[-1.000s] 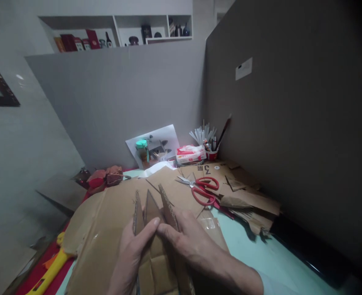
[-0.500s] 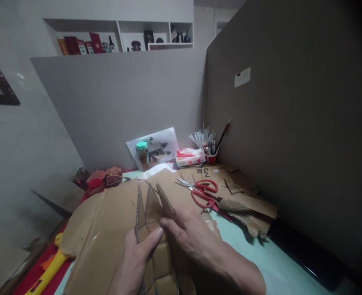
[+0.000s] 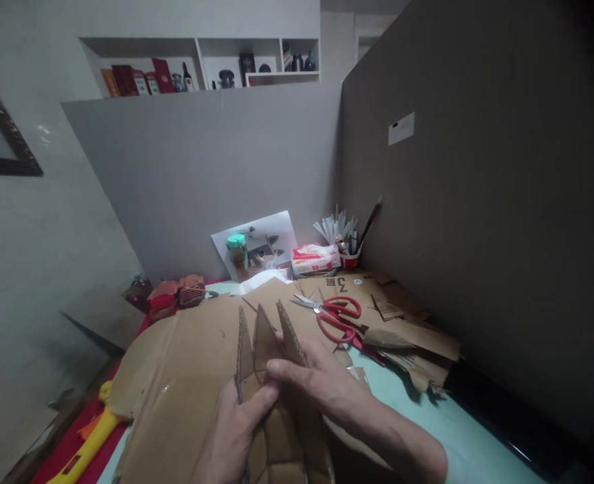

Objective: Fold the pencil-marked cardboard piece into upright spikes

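Note:
A folded cardboard piece (image 3: pixel 283 430) with several pointed flaps at its far end stands between my hands at the bottom middle. Dark lines run along its creases. My left hand (image 3: pixel 241 423) grips its left side, thumb lying across the inner face. On the right side, my right hand (image 3: pixel 314 376) is closed round a pointed flap, with the thumb pressed on the inside near the fold. Most fingers of both hands are hidden behind the cardboard. Beyond them, a flat cardboard sheet (image 3: pixel 190 356) covers much of the table.
Red-handled scissors (image 3: pixel 334 316) lie on the sheet, beside cardboard scraps (image 3: pixel 412 343). At the back are a tissue pack (image 3: pixel 315 258), a pen cup (image 3: pixel 348 259), a green-lidded bottle (image 3: pixel 237 252) and a propped picture sheet (image 3: pixel 281 232). A yellow tool (image 3: pixel 87 444) lies left; grey partitions (image 3: pixel 200 161) stand behind.
My hands and the cardboard piece have shifted slightly right in view. The right hand's fingers now reach further behind the flap, and its thumb lies nearer the left thumb.

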### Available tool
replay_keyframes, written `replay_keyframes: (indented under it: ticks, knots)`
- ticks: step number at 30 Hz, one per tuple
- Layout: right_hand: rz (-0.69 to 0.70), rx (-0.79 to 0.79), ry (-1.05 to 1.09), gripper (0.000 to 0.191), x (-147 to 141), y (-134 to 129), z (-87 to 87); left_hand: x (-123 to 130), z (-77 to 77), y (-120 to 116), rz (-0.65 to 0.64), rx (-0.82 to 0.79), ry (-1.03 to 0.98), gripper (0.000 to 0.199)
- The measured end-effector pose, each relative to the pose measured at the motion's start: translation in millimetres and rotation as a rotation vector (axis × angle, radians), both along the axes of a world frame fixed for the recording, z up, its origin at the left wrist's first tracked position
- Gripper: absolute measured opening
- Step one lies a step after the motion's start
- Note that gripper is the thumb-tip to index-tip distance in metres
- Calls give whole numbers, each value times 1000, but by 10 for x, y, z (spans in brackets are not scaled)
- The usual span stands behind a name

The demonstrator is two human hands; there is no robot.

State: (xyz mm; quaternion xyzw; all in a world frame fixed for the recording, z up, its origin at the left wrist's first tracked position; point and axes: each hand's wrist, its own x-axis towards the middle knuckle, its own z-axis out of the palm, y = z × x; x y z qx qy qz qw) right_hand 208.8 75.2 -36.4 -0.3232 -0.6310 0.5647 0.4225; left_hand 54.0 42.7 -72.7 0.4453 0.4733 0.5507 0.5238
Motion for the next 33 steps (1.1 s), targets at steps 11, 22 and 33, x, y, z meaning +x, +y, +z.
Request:
replay_keyframes:
  ticks: [11, 22, 33]
  knots:
    - [-210, 20, -120, 15, 41, -33, -62, 34, -94, -33, 16, -95, 95, 59]
    - [-140, 70, 21, 6, 14, 83, -106, 59, -84, 51, -75, -81, -3, 57]
    - [77, -248, 380, 54, 35, 152, -171, 41, -159, 13, -44, -32, 54, 55]
